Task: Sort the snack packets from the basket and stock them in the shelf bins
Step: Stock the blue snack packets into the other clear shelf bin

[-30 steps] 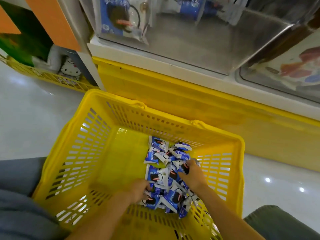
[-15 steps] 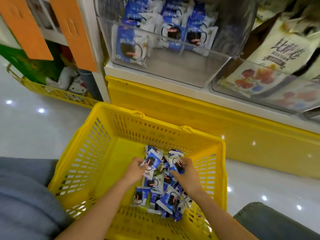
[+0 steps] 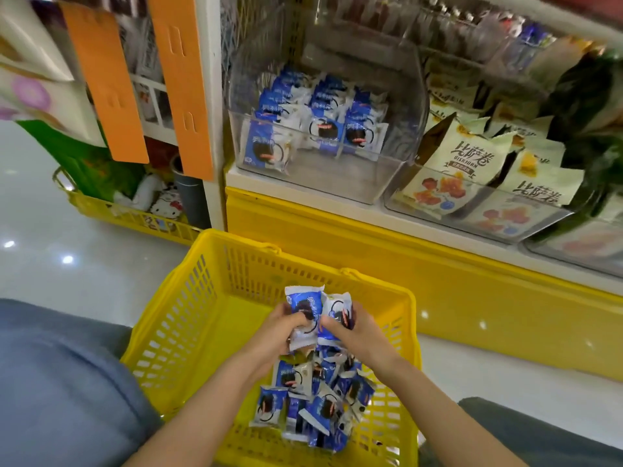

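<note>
Head view: over the yellow basket (image 3: 182,318), the left hand (image 3: 273,335) pinches a blue-and-white snack packet (image 3: 303,308) and the right hand (image 3: 357,335) grips a second packet (image 3: 338,311). The two touch just above the pile of packets (image 3: 313,399) in the basket's near right part. Beyond the basket, the clear shelf bin (image 3: 323,176) holds rows of the same packets with bare room at its front, so I judge the stocking partway done, with a good heap left to carry up.
</note>
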`<state>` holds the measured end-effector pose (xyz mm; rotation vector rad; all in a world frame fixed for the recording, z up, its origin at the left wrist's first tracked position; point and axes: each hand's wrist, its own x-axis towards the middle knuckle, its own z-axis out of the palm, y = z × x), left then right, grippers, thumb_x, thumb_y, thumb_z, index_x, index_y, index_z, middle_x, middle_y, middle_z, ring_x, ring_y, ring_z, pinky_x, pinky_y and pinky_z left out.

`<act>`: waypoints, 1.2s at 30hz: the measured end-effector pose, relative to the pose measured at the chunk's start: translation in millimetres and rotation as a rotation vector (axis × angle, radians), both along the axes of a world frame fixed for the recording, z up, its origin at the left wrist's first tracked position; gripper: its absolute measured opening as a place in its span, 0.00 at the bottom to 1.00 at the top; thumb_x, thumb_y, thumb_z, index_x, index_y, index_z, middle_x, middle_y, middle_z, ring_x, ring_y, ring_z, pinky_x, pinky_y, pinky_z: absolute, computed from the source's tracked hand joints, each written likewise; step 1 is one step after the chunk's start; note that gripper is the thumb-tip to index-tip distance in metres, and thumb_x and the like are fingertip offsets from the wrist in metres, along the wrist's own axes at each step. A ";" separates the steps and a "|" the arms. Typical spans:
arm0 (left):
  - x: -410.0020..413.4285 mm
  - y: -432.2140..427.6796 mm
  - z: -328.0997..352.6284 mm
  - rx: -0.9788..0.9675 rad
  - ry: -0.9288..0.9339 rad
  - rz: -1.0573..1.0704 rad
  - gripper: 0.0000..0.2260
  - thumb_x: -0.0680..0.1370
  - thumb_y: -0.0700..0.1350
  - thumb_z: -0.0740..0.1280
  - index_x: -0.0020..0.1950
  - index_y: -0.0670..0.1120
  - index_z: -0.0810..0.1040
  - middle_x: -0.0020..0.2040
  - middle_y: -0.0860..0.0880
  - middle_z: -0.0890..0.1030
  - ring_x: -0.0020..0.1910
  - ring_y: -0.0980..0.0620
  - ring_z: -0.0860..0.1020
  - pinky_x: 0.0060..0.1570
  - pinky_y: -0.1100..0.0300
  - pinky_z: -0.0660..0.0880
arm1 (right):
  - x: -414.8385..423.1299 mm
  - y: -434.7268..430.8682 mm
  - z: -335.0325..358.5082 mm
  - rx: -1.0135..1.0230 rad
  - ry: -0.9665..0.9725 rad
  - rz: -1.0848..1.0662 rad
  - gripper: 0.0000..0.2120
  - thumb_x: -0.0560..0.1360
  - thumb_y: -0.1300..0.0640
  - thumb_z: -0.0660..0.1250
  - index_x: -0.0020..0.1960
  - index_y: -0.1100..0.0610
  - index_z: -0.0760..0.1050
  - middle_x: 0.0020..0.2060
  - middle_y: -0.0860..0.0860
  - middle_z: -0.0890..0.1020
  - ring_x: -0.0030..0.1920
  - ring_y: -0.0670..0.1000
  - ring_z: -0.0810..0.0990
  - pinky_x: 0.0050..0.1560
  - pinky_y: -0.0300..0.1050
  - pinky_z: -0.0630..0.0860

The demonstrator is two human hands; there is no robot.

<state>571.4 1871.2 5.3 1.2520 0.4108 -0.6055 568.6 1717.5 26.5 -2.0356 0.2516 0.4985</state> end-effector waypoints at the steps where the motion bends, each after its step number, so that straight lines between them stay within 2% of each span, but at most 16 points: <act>1: 0.3 -0.4 8.6 -0.021 -0.019 0.009 0.14 0.75 0.39 0.65 0.60 0.46 0.71 0.56 0.43 0.80 0.54 0.43 0.79 0.57 0.41 0.74 | 0.3 0.8 8.1 -0.025 0.018 0.022 0.24 0.71 0.36 0.63 0.57 0.52 0.67 0.44 0.43 0.75 0.41 0.38 0.75 0.35 0.30 0.71; 4: 0.5 0.1 32.4 -0.038 -0.142 -0.035 0.16 0.74 0.47 0.69 0.61 0.52 0.71 0.54 0.51 0.82 0.53 0.49 0.81 0.55 0.46 0.76 | 4.0 3.4 30.6 0.105 0.099 0.041 0.28 0.74 0.33 0.51 0.64 0.52 0.62 0.53 0.44 0.74 0.49 0.39 0.75 0.42 0.31 0.71; 7: 6.1 6.1 60.3 -0.042 -0.241 -0.103 0.21 0.71 0.51 0.71 0.61 0.55 0.71 0.53 0.53 0.83 0.50 0.53 0.82 0.47 0.56 0.79 | 11.6 5.1 55.1 0.464 0.117 -0.064 0.18 0.80 0.48 0.54 0.62 0.58 0.70 0.51 0.50 0.83 0.50 0.47 0.83 0.44 0.37 0.78; 9: 14.0 11.5 77.7 0.013 -0.284 -0.106 0.25 0.69 0.54 0.72 0.63 0.55 0.69 0.55 0.54 0.81 0.53 0.55 0.80 0.53 0.55 0.77 | 16.5 5.6 75.1 0.535 0.067 -0.134 0.13 0.79 0.53 0.59 0.58 0.59 0.75 0.50 0.53 0.84 0.49 0.47 0.83 0.45 0.39 0.78; 11: 21.5 17.0 95.1 0.071 -0.348 -0.123 0.24 0.69 0.53 0.72 0.63 0.56 0.68 0.55 0.57 0.80 0.52 0.59 0.79 0.54 0.59 0.75 | 22.1 6.6 92.4 0.403 -0.032 -0.146 0.13 0.77 0.52 0.63 0.55 0.58 0.77 0.50 0.53 0.84 0.48 0.47 0.83 0.47 0.41 0.78; 13: 26.8 22.3 111.6 0.078 -0.406 -0.146 0.22 0.70 0.52 0.73 0.61 0.55 0.69 0.51 0.58 0.82 0.47 0.63 0.80 0.43 0.66 0.77 | 29.3 8.2 107.4 0.314 -0.106 -0.141 0.15 0.76 0.50 0.64 0.55 0.59 0.77 0.50 0.54 0.84 0.51 0.51 0.82 0.51 0.46 0.77; 16: 36.0 29.5 129.2 0.089 -0.453 -0.129 0.22 0.70 0.48 0.74 0.59 0.53 0.69 0.47 0.56 0.84 0.44 0.58 0.82 0.41 0.62 0.80 | 35.8 16.3 129.6 0.430 -0.144 -0.132 0.16 0.74 0.50 0.65 0.56 0.60 0.77 0.49 0.55 0.84 0.46 0.49 0.83 0.41 0.38 0.78; 19: 48.6 39.5 143.8 0.082 -0.496 -0.063 0.20 0.70 0.42 0.73 0.59 0.51 0.70 0.46 0.54 0.84 0.43 0.56 0.83 0.37 0.62 0.80 | 43.0 17.0 147.2 0.429 -0.158 -0.082 0.17 0.70 0.51 0.69 0.56 0.58 0.73 0.48 0.55 0.84 0.44 0.48 0.84 0.38 0.36 0.78; 21: 57.6 48.5 153.4 0.124 -0.553 -0.106 0.22 0.70 0.41 0.73 0.60 0.51 0.70 0.50 0.53 0.82 0.45 0.57 0.82 0.35 0.63 0.78 | 51.6 12.9 161.7 0.267 -0.161 0.049 0.17 0.69 0.55 0.71 0.56 0.53 0.73 0.46 0.55 0.85 0.45 0.50 0.84 0.41 0.38 0.78; 23: 64.5 55.6 162.0 0.169 -0.613 -0.177 0.23 0.70 0.42 0.73 0.60 0.54 0.68 0.51 0.57 0.80 0.45 0.63 0.81 0.35 0.67 0.77 | 60.7 9.3 176.7 -0.036 -0.215 0.269 0.17 0.67 0.54 0.74 0.54 0.46 0.76 0.45 0.58 0.84 0.41 0.53 0.82 0.42 0.40 0.74; 25: 70.4 58.8 167.2 0.172 -0.664 -0.216 0.24 0.71 0.42 0.73 0.60 0.57 0.66 0.51 0.60 0.79 0.45 0.67 0.79 0.37 0.70 0.77 | 69.9 11.6 188.3 -0.222 -0.313 0.421 0.13 0.67 0.50 0.74 0.49 0.41 0.76 0.44 0.50 0.83 0.34 0.40 0.77 0.37 0.33 0.70; 28: 80.0 60.1 173.7 0.160 -0.712 -0.166 0.17 0.74 0.45 0.70 0.57 0.58 0.68 0.51 0.61 0.78 0.42 0.71 0.78 0.35 0.73 0.75 | 85.1 21.0 204.4 -0.300 -0.363 0.515 0.13 0.65 0.39 0.67 0.47 0.42 0.78 0.41 0.45 0.84 0.30 0.38 0.74 0.31 0.30 0.67; 30: 89.2 63.2 176.7 0.139 -0.668 -0.044 0.10 0.76 0.47 0.67 0.56 0.54 0.71 0.49 0.58 0.78 0.43 0.63 0.79 0.32 0.68 0.77 | 100.5 20.3 219.4 -0.327 -0.351 0.504 0.15 0.63 0.37 0.66 0.45 0.43 0.79 0.39 0.43 0.84 0.30 0.41 0.75 0.30 0.32 0.70; 32: 99.1 68.4 178.0 0.105 -0.595 0.084 0.06 0.77 0.47 0.65 0.52 0.54 0.71 0.48 0.55 0.78 0.42 0.57 0.78 0.30 0.63 0.79 | 123.6 15.4 233.5 -0.290 -0.380 0.365 0.13 0.65 0.38 0.67 0.44 0.43 0.80 0.35 0.42 0.83 0.29 0.40 0.77 0.30 0.31 0.72; 34: 107.9 73.5 176.8 0.106 -0.554 0.159 0.06 0.77 0.46 0.65 0.53 0.53 0.71 0.49 0.52 0.79 0.40 0.55 0.80 0.29 0.62 0.78 | 156.1 10.5 237.4 -0.255 -0.499 0.172 0.11 0.69 0.45 0.69 0.47 0.49 0.81 0.35 0.45 0.84 0.32 0.42 0.79 0.36 0.35 0.77; 36: 115.0 77.2 175.1 0.100 -0.528 0.193 0.10 0.77 0.46 0.65 0.57 0.51 0.71 0.48 0.53 0.79 0.35 0.57 0.81 0.27 0.64 0.76 | 189.4 13.3 233.4 -0.348 -0.563 0.090 0.15 0.72 0.50 0.70 0.55 0.56 0.79 0.42 0.48 0.83 0.38 0.45 0.80 0.44 0.40 0.79</act>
